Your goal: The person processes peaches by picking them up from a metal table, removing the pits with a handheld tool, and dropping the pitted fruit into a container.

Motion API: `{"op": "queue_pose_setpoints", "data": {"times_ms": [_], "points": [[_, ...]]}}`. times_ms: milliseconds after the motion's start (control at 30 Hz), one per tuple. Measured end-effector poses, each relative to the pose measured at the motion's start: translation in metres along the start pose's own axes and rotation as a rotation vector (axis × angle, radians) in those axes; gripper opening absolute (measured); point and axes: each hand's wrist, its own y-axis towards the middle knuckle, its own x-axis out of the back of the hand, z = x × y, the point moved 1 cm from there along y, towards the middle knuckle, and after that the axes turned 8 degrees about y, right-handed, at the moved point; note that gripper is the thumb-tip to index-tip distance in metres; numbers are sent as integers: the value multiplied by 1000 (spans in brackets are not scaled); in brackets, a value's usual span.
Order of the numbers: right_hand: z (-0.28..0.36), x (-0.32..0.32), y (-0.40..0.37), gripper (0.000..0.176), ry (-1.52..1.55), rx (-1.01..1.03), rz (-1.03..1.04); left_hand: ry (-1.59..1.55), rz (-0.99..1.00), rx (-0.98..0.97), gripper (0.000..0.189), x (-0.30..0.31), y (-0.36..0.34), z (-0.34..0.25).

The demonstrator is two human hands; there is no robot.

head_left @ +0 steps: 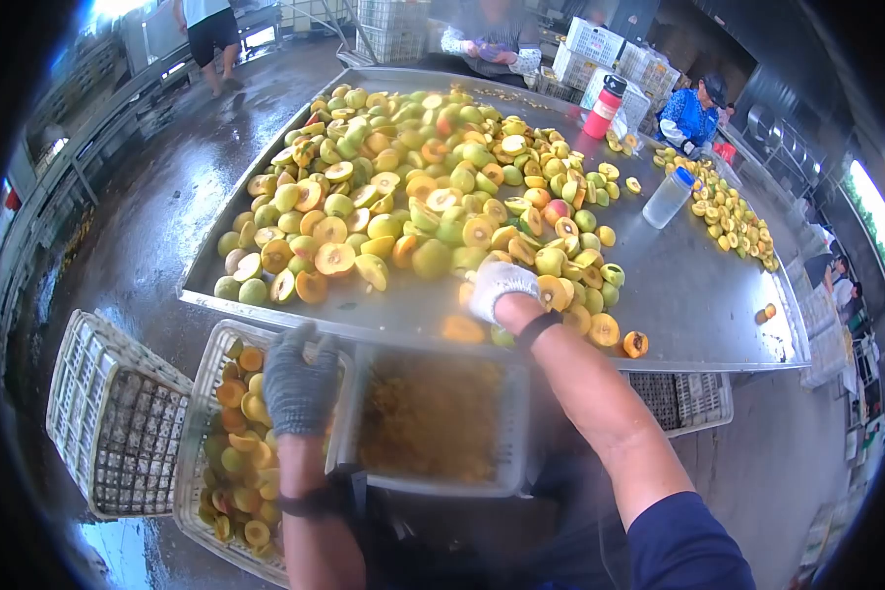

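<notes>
My right hand (501,289), in a white knit glove, reaches into the front edge of a big heap of halved yellow-green fruit (403,187) with orange-brown cut faces. Its fingers curl downward, with a fruit half (466,295) at the fingertips, and a blurred orange half (462,328) lies just below. Over the inner side of a white crate (199,393) is my left hand (302,382), in a grey glove with the fingers bent in; what they hold I cannot make out. Cut fruit halves (248,447) fill that crate.
The heap lies on a metal table (403,317) with a raised rim. Below its edge stands a white tub (513,433) with brownish contents. An overturned-looking crate (133,433) is at left. A clear bottle (667,201) and a pink flask (604,108) stand on the table; a person in blue (690,118) works beyond.
</notes>
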Motion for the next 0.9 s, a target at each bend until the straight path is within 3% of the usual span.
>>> {"op": "queue_pose_setpoints", "data": {"times_ms": [100, 133, 233, 267, 333, 400, 467, 533, 633, 700, 733, 767, 800, 867, 900], "points": [[-3, -8, 5, 53, 54, -51, -29, -282, 100, 56, 37, -26, -3, 1], [-7, -3, 6, 56, 78, 18, 12, -225, 102, -13, 34, -15, -5, -18], [-6, 22, -6, 57, 59, 218, 53, -499, 192, 4, 30, -40, -4, -18], [-4, 37, -20, 60, 280, -25, 183, -625, 359, 171, 33, -45, -5, -21], [6, 47, -47, 59, 365, 193, 107, -871, 555, 239, 36, -72, -4, -20], [11, 59, -70, 55, 434, 394, 95, -928, 649, 177, 37, -91, -10, -26], [13, 59, -92, 48, 508, 572, 167, -778, 643, 2, 38, -84, -20, -49], [6, 46, -102, 39, 847, 414, 32, -631, 631, -182, 38, -79, -25, -72], [-18, 22, -118, 30, 1019, 294, -120, -515, 349, -508, 41, -96, -29, -71], [-33, 4, -126, 24, 1035, 271, -198, -829, 321, -264, 42, -96, -34, -79], [-35, -3, -132, 22, 1027, 220, -106, -858, 332, -222, 44, -98, -34, -80], [-43, -22, -130, 23, 1452, 121, 86, -887, 345, -183, 45, -100, -33, -82], [-45, -35, -125, 23, 1865, 8, 292, -815, 332, -229, 44, -103, -32, -85], [-54, -47, -125, 25, 1861, 76, 302, -567, 269, -394, 43, -106, -33, -88], [-54, -47, -126, 27, 1859, 110, 307, -578, 280, -388, 42, -109, -34, -90]]}}
